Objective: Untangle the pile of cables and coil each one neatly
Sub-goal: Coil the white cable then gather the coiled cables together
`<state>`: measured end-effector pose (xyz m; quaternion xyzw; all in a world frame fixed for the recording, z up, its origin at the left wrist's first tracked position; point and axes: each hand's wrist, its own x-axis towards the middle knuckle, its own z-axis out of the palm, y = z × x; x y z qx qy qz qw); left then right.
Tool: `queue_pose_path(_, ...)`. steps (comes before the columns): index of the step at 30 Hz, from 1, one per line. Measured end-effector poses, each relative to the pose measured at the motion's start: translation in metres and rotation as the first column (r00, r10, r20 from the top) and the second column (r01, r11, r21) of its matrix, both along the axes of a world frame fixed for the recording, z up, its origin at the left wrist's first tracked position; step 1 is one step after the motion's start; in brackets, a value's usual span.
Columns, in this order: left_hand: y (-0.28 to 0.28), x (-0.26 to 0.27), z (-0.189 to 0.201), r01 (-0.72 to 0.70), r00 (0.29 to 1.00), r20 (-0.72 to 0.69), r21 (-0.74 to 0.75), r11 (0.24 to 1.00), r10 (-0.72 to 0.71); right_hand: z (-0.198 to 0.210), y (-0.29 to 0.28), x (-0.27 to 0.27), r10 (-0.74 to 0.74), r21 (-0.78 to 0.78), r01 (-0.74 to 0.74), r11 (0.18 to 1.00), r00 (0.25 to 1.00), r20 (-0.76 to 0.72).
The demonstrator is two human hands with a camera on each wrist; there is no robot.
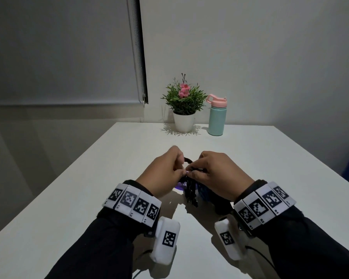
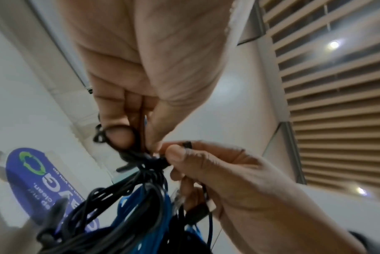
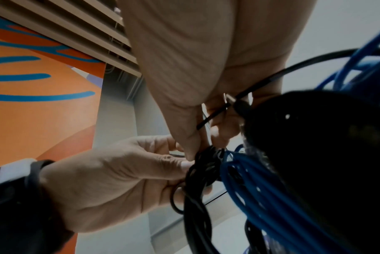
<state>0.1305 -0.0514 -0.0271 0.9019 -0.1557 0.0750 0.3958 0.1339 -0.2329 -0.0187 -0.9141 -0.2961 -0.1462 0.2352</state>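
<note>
A tangle of black cables (image 1: 190,190) and a blue cable (image 1: 201,193) hangs above the white table (image 1: 109,178), held between both hands. My left hand (image 1: 179,168) pinches a knot of black cable (image 2: 141,156) between thumb and fingers, with a loop round one finger. My right hand (image 1: 195,171) pinches the same knot from the other side, and a thin black cable (image 3: 219,111) runs through its fingers. Blue loops (image 3: 260,189) and black strands (image 2: 110,214) dangle below. Most of the knot is hidden by the fingers.
A potted plant (image 1: 184,105) and a teal bottle with a pink lid (image 1: 217,117) stand at the table's far edge. A purple packet (image 2: 32,171) lies on the table under the cables. A blurred black bulk (image 3: 325,154) hangs in the tangle near my right wrist.
</note>
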Motion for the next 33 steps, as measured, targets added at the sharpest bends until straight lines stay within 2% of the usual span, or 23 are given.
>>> queue_pose_path(2, -0.002, -0.002, 0.0, -0.03, 0.995, 0.1, 0.201, 0.979, 0.01, -0.001, -0.001, 0.0, 0.012, 0.016, -0.012, 1.0, 1.0, -0.019)
queue_pose_path(4, -0.001, -0.002, 0.002, -0.017, 0.994, 0.107, 0.224, 0.974, -0.007, -0.002, -0.003, 0.001, 0.027, 0.029, -0.026, 0.999, 0.999, -0.046)
queue_pose_path(7, 0.003, -0.003, 0.006, -0.011, 0.993, 0.114, 0.189, 0.982, -0.011, -0.003, -0.006, 0.003, 0.02, 0.2, -0.005, 0.98, 0.997, -0.075)
queue_pose_path(10, 0.008, -0.004, 0.01, -0.042, 0.997, 0.065, 0.033, 0.999, 0.04, -0.002, -0.016, 0.006, 0.068, 0.496, 0.016, 0.868, 0.986, -0.152)
queue_pose_path(13, 0.008, -0.006, 0.016, -0.026, 0.999, 0.026, -0.073, 0.997, 0.028, -0.001, -0.023, 0.007, 0.178, 0.633, 0.017, 0.774, 0.954, -0.243)
queue_pose_path(17, 0.002, -0.008, 0.024, 0.068, 0.998, 0.019, -0.143, 0.987, -0.066, -0.003, -0.016, 0.004, 0.219, 0.585, -0.023, 0.811, 0.939, -0.267)
queue_pose_path(22, -0.004, -0.013, 0.028, 0.106, 0.994, 0.044, -0.095, 0.99, -0.103, -0.004, -0.01, -0.001, 0.226, 0.481, -0.07, 0.874, 0.935, -0.274)
queue_pose_path(27, 0.001, -0.011, 0.031, 0.056, 0.997, 0.055, -0.056, 0.997, -0.053, -0.008, -0.011, 0.001, 0.031, 0.264, 0.014, 0.964, 0.985, -0.167)
queue_pose_path(33, 0.004, -0.01, 0.036, 0.026, 0.998, 0.065, -0.199, 0.98, -0.014, -0.014, -0.006, 0.001, 0.083, 0.375, -0.006, 0.927, 0.979, -0.188)
